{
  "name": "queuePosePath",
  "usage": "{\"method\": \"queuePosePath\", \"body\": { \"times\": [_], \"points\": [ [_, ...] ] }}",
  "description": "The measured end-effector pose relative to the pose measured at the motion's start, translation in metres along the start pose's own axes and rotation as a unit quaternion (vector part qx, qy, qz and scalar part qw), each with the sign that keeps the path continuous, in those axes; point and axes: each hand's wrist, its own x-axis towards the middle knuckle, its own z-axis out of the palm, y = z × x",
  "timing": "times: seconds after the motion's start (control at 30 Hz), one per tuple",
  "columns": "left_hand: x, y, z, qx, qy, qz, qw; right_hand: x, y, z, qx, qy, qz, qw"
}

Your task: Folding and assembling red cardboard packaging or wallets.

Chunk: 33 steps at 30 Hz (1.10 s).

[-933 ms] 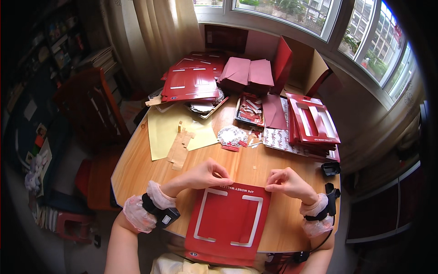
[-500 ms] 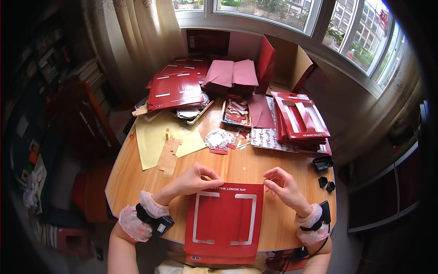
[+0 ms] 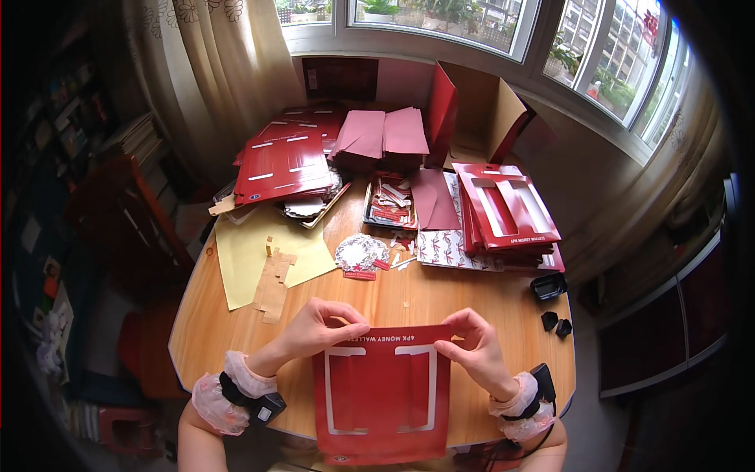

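While L hand (image 3: pixel 326 326) pinches far edge of red card (image 3: pixel 381 397) near its L corner, R hand (image 3: pixel 476 350) has far R corner betw. thumb & fingers; both grips closed on card. Card is at near side of wood counter (image 3: pixel 208 338), betw. forearms, its near end reaching past the edge; white bracket-shaped marks L & R on its face. Beyond, L to R: yellow sheet (image 3: pixel 236 271), round floral cutouts (image 3: pixel 360 250), tray (image 3: pixel 366 211) w/ small red/white pcs, stack of red sleeves (image 3: pixel 515 197). Pink paper stacks (image 3: pixel 381 134) farther back. Blk cup-like pc (image 3: pixel 548 286) nr R edge.
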Motion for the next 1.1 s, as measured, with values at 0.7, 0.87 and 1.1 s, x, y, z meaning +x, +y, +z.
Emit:
{"method": "queuePosePath", "body": {
  "times": [0.7, 0.87, 1.1],
  "points": [
    [-0.007, 0.009, 0.009, -0.026, 0.007, -0.010, 1.000, 0.004, -0.002, -0.004, 0.035, -0.048, 0.125, 0.990],
    [-0.009, 0.010, 0.007, -0.007, 0.005, -0.015, 1.000, 0.004, -0.002, -0.011, 0.067, -0.096, 0.079, 0.990],
    [-0.010, 0.019, 0.009, -0.005, 0.027, -0.054, 0.998, 0.006, -0.001, -0.012, 0.050, -0.075, 0.098, 0.991]
  ]
}}
